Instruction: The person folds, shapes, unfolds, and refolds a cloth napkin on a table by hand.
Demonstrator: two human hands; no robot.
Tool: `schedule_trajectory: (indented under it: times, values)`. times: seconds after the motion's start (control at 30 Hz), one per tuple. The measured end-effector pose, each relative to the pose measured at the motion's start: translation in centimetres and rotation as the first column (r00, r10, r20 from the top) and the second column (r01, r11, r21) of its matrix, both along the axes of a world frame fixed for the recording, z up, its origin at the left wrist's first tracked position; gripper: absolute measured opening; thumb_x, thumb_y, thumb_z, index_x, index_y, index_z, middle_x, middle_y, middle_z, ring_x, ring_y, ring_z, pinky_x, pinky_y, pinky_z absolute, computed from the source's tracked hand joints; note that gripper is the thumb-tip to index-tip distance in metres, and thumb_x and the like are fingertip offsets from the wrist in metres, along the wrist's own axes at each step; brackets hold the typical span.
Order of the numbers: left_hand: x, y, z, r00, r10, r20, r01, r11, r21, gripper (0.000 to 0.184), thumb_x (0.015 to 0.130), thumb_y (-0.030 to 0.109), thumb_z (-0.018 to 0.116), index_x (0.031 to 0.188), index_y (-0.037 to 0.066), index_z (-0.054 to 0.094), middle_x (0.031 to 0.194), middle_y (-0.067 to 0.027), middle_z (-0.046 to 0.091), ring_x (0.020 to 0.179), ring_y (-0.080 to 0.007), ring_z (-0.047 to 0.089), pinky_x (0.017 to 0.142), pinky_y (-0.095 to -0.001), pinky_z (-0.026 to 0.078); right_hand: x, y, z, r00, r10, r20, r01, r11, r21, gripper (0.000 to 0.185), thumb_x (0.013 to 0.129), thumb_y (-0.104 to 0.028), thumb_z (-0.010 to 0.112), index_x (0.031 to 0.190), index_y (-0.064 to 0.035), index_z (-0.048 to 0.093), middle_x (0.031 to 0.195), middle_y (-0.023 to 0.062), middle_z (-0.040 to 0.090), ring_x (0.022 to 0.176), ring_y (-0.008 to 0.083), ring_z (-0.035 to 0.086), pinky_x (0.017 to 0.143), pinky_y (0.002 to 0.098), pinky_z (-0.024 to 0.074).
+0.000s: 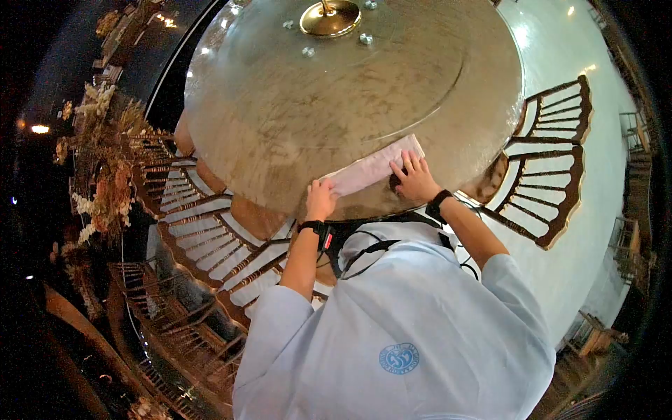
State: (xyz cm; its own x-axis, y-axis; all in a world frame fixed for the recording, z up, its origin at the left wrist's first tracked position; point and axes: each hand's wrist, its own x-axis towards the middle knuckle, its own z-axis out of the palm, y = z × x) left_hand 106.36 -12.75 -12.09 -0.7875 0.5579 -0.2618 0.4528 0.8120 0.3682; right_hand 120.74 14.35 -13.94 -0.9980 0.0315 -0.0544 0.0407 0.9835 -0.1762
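Observation:
A pale pink-white cloth (369,170), folded into a long strip, lies slantwise near the front edge of the round table (301,105). My left hand (321,199) grips the strip's lower left end, its fingers closed around it. Toward the other end, my right hand (416,179) rests with fingers stretched out and slightly apart, the tips touching the cloth. A dark patch shows beneath the right palm; I cannot tell whether it is a shadow or an object. Both wrists wear dark bands.
A round gold base (330,19) stands on the far part of the tabletop, with several small clear knobs (366,38) around it. Spindle-backed wooden chairs (553,189) stand right and left of the table. Dried flowers (105,175) are at the far left.

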Motion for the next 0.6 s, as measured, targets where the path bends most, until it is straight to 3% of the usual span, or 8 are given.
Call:
schedule_trajectory:
  times: [0.13,0.43,0.6]
  values:
    - [-0.6,0.3,-0.1,0.998,0.058,0.028,-0.059,0.997,0.058,0.033,0.073,0.024,0.071,0.101,0.013,0.056,0.102,-0.0134,0.052,0.101,-0.0370,0.048,0.084,-0.0460,0.042,-2.0,0.0,0.6,0.986,-0.058,0.158,0.060,0.998,-0.008,0.075,0.078,-0.048,0.059,0.142,-0.0194,0.030,0.147,0.0244,0.019,0.135,0.0425,0.018,0.105,0.0600,0.0176]
    - [-3.3,2.6,0.6,0.977,0.187,0.106,-0.183,0.982,-0.044,0.030,0.079,0.019,0.067,0.103,0.008,0.054,0.109,-0.0145,0.050,0.104,-0.0357,0.048,0.084,-0.0453,0.044,-5.3,0.1,0.8,0.968,-0.138,0.208,0.139,0.990,0.013,0.074,0.081,-0.050,0.057,0.143,-0.0209,0.029,0.148,0.0242,0.018,0.137,0.0410,0.016,0.106,0.0582,0.0150]
    - [-4.8,3.8,0.0,0.973,0.227,-0.048,-0.229,0.973,-0.022,0.033,0.077,0.023,0.068,0.101,0.009,0.052,0.103,-0.0159,0.053,0.096,-0.0369,0.050,0.084,-0.0446,0.041,-6.5,0.5,0.5,0.972,-0.159,0.172,0.158,0.987,0.015,0.073,0.081,-0.049,0.057,0.143,-0.0228,0.029,0.147,0.0231,0.021,0.137,0.0399,0.017,0.107,0.0573,0.0161]
